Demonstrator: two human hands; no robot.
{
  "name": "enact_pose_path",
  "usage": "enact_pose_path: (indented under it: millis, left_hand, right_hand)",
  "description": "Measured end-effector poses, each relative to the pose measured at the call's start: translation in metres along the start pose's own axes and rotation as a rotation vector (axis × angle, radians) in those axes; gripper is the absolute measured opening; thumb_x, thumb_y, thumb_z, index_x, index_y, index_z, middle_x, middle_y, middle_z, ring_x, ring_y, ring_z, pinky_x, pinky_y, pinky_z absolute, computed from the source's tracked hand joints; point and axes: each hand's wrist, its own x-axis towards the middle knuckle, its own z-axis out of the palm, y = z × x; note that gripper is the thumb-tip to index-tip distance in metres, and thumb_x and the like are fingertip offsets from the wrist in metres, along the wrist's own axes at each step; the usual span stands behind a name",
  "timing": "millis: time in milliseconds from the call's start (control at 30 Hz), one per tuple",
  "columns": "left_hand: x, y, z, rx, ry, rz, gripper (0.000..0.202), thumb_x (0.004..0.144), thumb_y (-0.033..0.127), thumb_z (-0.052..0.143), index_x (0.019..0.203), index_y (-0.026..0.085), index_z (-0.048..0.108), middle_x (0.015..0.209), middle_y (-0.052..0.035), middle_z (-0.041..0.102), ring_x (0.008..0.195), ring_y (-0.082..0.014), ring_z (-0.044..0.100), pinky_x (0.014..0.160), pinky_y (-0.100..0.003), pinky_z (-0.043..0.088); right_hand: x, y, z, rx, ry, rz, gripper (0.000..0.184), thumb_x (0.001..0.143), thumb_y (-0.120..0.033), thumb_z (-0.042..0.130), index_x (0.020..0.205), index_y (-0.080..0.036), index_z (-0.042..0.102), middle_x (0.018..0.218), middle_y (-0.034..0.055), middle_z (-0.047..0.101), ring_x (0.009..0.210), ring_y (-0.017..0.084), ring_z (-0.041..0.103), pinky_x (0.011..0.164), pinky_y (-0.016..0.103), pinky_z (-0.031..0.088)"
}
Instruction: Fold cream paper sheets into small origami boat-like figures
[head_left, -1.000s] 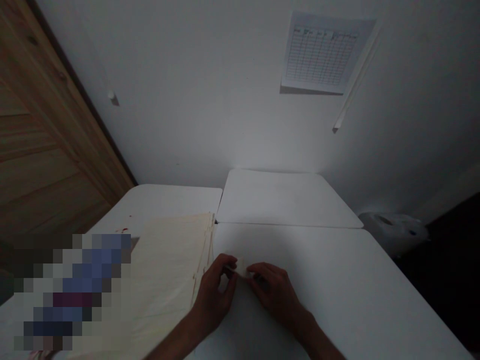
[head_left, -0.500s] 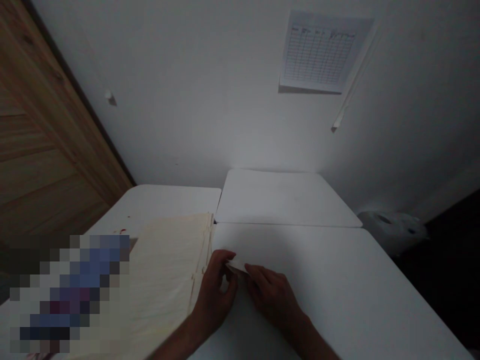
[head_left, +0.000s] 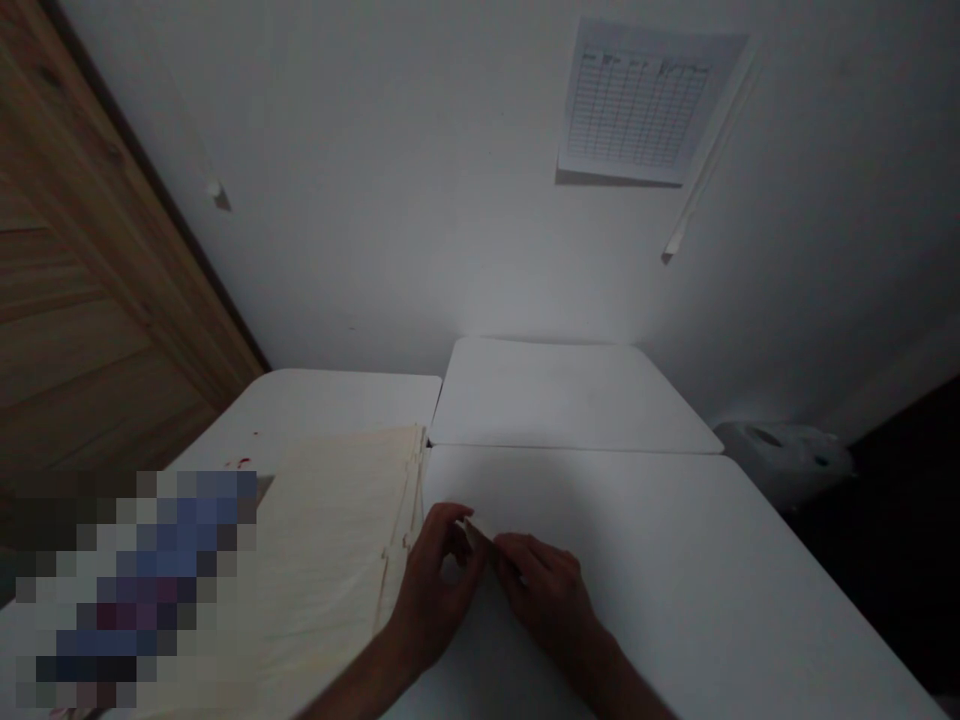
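A small pale piece of paper [head_left: 477, 534] is pinched upright between my left hand [head_left: 436, 585] and my right hand [head_left: 544, 595]. Both hands hover over a white folding table [head_left: 645, 570], their fingertips meeting at the paper. Most of the paper is hidden by my fingers. Just left of my left hand lies a stack of cream manila folders [head_left: 322, 545] with tabbed edges. My left wrist passes close by the folders' right edge.
A pixelated patch [head_left: 135, 590] covers the lower left, over the folders' edge. Further white tables [head_left: 570, 395] stand behind. A wooden door [head_left: 90, 280] is at left, a printed grid sheet [head_left: 637, 105] hangs on the wall, and a whitish bag [head_left: 784, 460] sits at right.
The small paper has turned from lying nearly flat to a more upright tilt between my fingers. My left hand has shifted slightly toward my right hand.
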Motion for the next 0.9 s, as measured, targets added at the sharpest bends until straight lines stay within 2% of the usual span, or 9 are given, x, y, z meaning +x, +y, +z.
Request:
enact_pose_path:
  millis: [100,200,300,467,600,700,800,900]
  left_hand:
    - [0.0,0.0,-0.001,0.06,0.023,0.022,0.027,0.083,0.021,0.051,0.109,0.022,0.046,0.076,0.002,0.054,0.064,-0.0145,0.056,0.062,-0.028,0.049]
    - [-0.001,0.001,-0.002,0.125,0.039,0.038,0.029,0.081,0.019,0.05,0.11,0.022,0.047,0.083,-0.001,0.057,0.067,-0.0155,0.059,0.063,-0.029,0.051]
    - [-0.002,0.002,0.0,0.114,0.005,-0.015,0.03,0.084,0.022,0.05,0.114,0.022,0.047,0.087,-0.002,0.06,0.066,-0.0151,0.061,0.061,-0.028,0.052]
    - [-0.003,-0.001,0.001,0.06,-0.036,-0.071,0.03,0.085,0.022,0.048,0.115,0.021,0.048,0.08,0.0001,0.063,0.064,-0.0151,0.063,0.061,-0.027,0.053]
    - [-0.003,-0.002,0.001,0.131,-0.008,-0.067,0.031,0.081,0.017,0.047,0.111,0.021,0.051,0.073,0.0019,0.062,0.058,-0.014,0.061,0.056,-0.025,0.049]
    - [-0.003,-0.003,0.002,0.125,-0.005,-0.075,0.026,0.083,0.021,0.048,0.109,0.021,0.051,0.067,0.0037,0.06,0.052,-0.0133,0.058,0.051,-0.023,0.046]
    - [-0.002,-0.003,0.003,0.154,0.014,-0.088,0.022,0.086,0.028,0.05,0.107,0.021,0.052,0.057,0.0064,0.055,0.046,-0.0127,0.054,0.045,-0.022,0.042]
    - [-0.001,-0.004,0.002,0.195,0.025,-0.073,0.02,0.085,0.025,0.05,0.104,0.021,0.054,0.06,0.0057,0.057,0.048,-0.0128,0.054,0.048,-0.022,0.043]
  right_hand:
    - [-0.001,0.0,0.001,0.035,0.029,0.043,0.014,0.09,-0.015,0.051,0.097,-0.02,0.061,0.086,0.005,0.07,0.071,0.014,0.067,0.066,0.021,0.054]
    - [-0.001,0.0,0.002,0.113,0.071,0.12,0.014,0.087,-0.014,0.054,0.096,-0.02,0.061,0.089,0.005,0.069,0.069,0.013,0.066,0.063,0.02,0.054]
    - [0.0,-0.002,0.003,0.206,0.078,0.182,0.013,0.085,-0.015,0.055,0.095,-0.02,0.062,0.093,0.005,0.069,0.063,0.01,0.066,0.059,0.018,0.055]
    - [0.0,-0.008,0.003,0.301,0.041,0.25,0.014,0.085,-0.018,0.056,0.097,-0.02,0.061,0.095,0.0046,0.068,0.058,0.009,0.065,0.056,0.018,0.055]
    - [-0.001,-0.009,0.004,0.298,0.035,0.271,0.018,0.084,-0.019,0.055,0.101,-0.021,0.061,0.084,0.0026,0.068,0.057,0.01,0.064,0.056,0.018,0.055]
    - [-0.001,-0.008,0.004,0.294,0.027,0.283,0.017,0.085,-0.02,0.054,0.1,-0.021,0.061,0.079,0.0017,0.067,0.057,0.01,0.063,0.056,0.019,0.055]
    - [-0.001,-0.009,0.004,0.326,0.02,0.256,0.017,0.085,-0.019,0.052,0.1,-0.021,0.06,0.079,0.0013,0.066,0.057,0.01,0.063,0.056,0.018,0.054]
    - [-0.002,-0.01,0.005,0.324,0.02,0.212,0.019,0.085,-0.018,0.05,0.101,-0.022,0.059,0.085,0.0023,0.066,0.061,0.011,0.064,0.058,0.019,0.054]
